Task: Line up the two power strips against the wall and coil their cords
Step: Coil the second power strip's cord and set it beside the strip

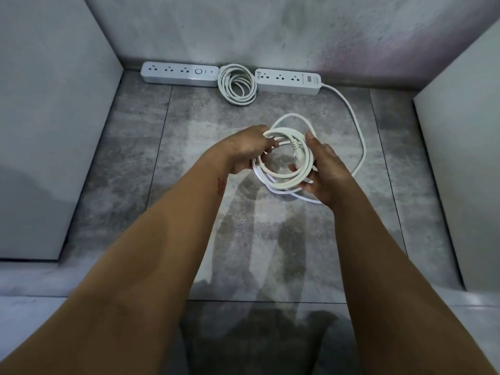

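Two white power strips lie end to end against the back wall: the left strip (180, 74) and the right strip (289, 81). Between them rests a coiled white cord (237, 85) on the floor. From the right strip's right end a second white cord (357, 131) runs forward in a loose arc into a coil (286, 169) held above the floor. My left hand (249, 151) grips the coil's left side. My right hand (326, 171) grips its right side, thumb over the loops. The cord's plug lies inside the coil.
The floor is grey stone tile (189, 163). Pale panels stand at the left (48, 131) and right (465, 158), forming a narrow alcove closed by the grey back wall (243, 31).
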{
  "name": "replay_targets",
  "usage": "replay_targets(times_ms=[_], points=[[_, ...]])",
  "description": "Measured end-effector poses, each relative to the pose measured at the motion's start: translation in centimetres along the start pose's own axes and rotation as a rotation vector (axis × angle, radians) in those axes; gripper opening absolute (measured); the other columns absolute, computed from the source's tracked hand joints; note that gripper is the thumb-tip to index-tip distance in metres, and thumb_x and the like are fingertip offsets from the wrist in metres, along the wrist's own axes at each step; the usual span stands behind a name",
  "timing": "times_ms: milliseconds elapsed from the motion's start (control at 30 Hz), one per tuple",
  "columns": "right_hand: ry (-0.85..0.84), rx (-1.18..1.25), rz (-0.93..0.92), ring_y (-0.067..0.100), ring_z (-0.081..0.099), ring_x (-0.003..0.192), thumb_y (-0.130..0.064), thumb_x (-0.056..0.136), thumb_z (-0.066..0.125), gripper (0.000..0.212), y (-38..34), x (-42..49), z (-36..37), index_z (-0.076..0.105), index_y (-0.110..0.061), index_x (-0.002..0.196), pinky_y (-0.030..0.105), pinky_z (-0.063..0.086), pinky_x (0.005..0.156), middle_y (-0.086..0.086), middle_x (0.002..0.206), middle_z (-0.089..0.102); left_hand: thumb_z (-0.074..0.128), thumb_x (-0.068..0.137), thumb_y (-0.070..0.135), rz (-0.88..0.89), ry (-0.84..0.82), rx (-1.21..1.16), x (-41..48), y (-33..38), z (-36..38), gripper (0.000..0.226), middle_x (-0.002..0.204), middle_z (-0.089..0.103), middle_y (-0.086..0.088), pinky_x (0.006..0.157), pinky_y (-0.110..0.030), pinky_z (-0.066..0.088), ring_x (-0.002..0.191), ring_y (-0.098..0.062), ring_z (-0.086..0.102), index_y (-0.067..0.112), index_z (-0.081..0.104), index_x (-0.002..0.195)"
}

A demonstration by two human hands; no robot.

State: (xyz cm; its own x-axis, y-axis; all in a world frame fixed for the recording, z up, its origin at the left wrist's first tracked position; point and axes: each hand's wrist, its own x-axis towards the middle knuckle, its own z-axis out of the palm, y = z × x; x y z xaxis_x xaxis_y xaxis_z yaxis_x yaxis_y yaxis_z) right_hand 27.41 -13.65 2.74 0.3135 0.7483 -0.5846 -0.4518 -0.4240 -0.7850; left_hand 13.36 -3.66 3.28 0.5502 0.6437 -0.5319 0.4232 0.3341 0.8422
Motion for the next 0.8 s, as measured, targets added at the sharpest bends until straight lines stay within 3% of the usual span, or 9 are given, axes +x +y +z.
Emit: replay_targets(times_ms=[133, 200, 300, 400, 500, 567, 600, 667, 800], points=[[-0.070, -0.042, 0.002, 0.031, 0.069, 0.097, -0.036, 0.089, 0.067, 0.039, -0.1, 0.0, -0.4, 0.048, -0.013, 0.115, 0.041, 0.060, 0.070, 0.011, 0.101, 0.069, 0.046, 0.099, 0.013, 0.026, 0.024, 0.053, -0.1, 0.5, 0.1, 0.014, 0.077, 0.052, -0.005, 0.057, -0.030, 0.044, 0.062, -0.017, 0.049, 0.017, 0.051, 0.086], [-0.112, -0.136, -0.006, 0.028, 0.071, 0.092, -0.030, 0.088, 0.070, 0.040, -0.4, -0.2, -0.3, 0.046, -0.012, 0.113, 0.040, 0.060, 0.069, 0.011, 0.098, 0.072, 0.043, 0.100, 0.014, 0.061, 0.085, 0.102, -0.1, 0.9, 0.3, 0.013, 0.084, 0.056, -0.009, 0.060, -0.032, 0.044, 0.066, -0.019, 0.053, 0.016, 0.051, 0.090], [-0.140, -0.271, -0.025, 0.021, 0.072, 0.078, -0.015, 0.088, 0.069, 0.032, -1.2, -0.4, -0.3, 0.047, -0.015, 0.111, 0.036, 0.059, 0.064, 0.008, 0.089, 0.071, 0.046, 0.099, 0.021, 0.110, 0.210, 0.319, 0.5, 0.8, 0.4, 0.015, 0.125, 0.050, -0.017, 0.078, -0.035, 0.048, 0.097, -0.028, 0.055, 0.012, 0.056, 0.105], [-0.146, -0.349, -0.034, 0.019, 0.068, 0.071, -0.007, 0.088, 0.060, 0.030, -2.1, -0.6, -0.2, 0.055, -0.017, 0.115, 0.032, 0.057, 0.062, 0.007, 0.082, 0.066, 0.051, 0.098, 0.028, 0.196, 0.311, 0.586, 1.1, 0.2, 0.3, 0.028, 0.150, 0.028, -0.007, 0.111, -0.036, 0.029, 0.136, -0.026, 0.027, 0.012, 0.059, 0.119], [-0.162, -0.393, -0.021, 0.016, 0.063, 0.061, -0.004, 0.087, 0.053, 0.028, -2.6, -0.7, -0.1, 0.061, -0.018, 0.110, 0.031, 0.056, 0.060, 0.005, 0.074, 0.062, 0.051, 0.098, 0.030, 0.346, 0.291, 0.726, 1.2, 0.0, -0.1, 0.027, 0.160, 0.022, -0.002, 0.116, -0.038, 0.020, 0.146, -0.024, 0.016, 0.013, 0.059, 0.118], [-0.170, -0.458, -0.024, 0.016, 0.061, 0.062, -0.005, 0.085, 0.054, 0.025, -2.7, -0.7, -0.2, 0.063, -0.017, 0.105, 0.032, 0.055, 0.063, 0.005, 0.073, 0.061, 0.052, 0.096, 0.031, 0.398, 0.217, 0.684, 1.2, 0.1, -0.5, 0.025, 0.147, 0.043, -0.006, 0.109, -0.040, 0.031, 0.135, -0.025, 0.037, 0.013, 0.056, 0.112], [-0.164, -0.482, -0.033, 0.017, 0.060, 0.062, -0.005, 0.084, 0.055, 0.024, -2.7, -0.7, -0.2, 0.064, -0.018, 0.103, 0.033, 0.054, 0.064, 0.005, 0.072, 0.060, 0.051, 0.095, 0.031, 0.407, 0.167, 0.619, 1.0, 0.2, -0.6, 0.021, 0.128, 0.055, -0.009, 0.098, -0.039, 0.039, 0.116, -0.025, 0.050, 0.014, 0.053, 0.107], [-0.120, -0.468, -0.058, 0.017, 0.058, 0.059, -0.004, 0.082, 0.055, 0.024, -2.5, -0.6, -0.1, 0.064, -0.019, 0.098, 0.034, 0.051, 0.062, 0.004, 0.068, 0.058, 0.049, 0.098, 0.027, 0.384, 0.067, 0.454, 0.4, 0.6, -0.2, 0.014, 0.096, 0.055, -0.009, 0.077, -0.034, 0.040, 0.086, -0.020, 0.051, 0.016, 0.042, 0.103], [0.016, -0.381, -0.137, 0.018, 0.058, 0.057, -0.004, 0.081, 0.053, 0.030, -2.3, -0.4, 0.4, 0.061, -0.020, 0.105, 0.029, 0.049, 0.053, 0.003, 0.068, 0.056, 0.054, 0.097, 0.035, 0.265, 0.074, 0.178, -0.1, 0.8, 0.4, 0.027, 0.092, 0.056, -0.001, 0.068, -0.025, 0.047, 0.076, -0.012, 0.056, 0.017, 0.042, 0.112]])
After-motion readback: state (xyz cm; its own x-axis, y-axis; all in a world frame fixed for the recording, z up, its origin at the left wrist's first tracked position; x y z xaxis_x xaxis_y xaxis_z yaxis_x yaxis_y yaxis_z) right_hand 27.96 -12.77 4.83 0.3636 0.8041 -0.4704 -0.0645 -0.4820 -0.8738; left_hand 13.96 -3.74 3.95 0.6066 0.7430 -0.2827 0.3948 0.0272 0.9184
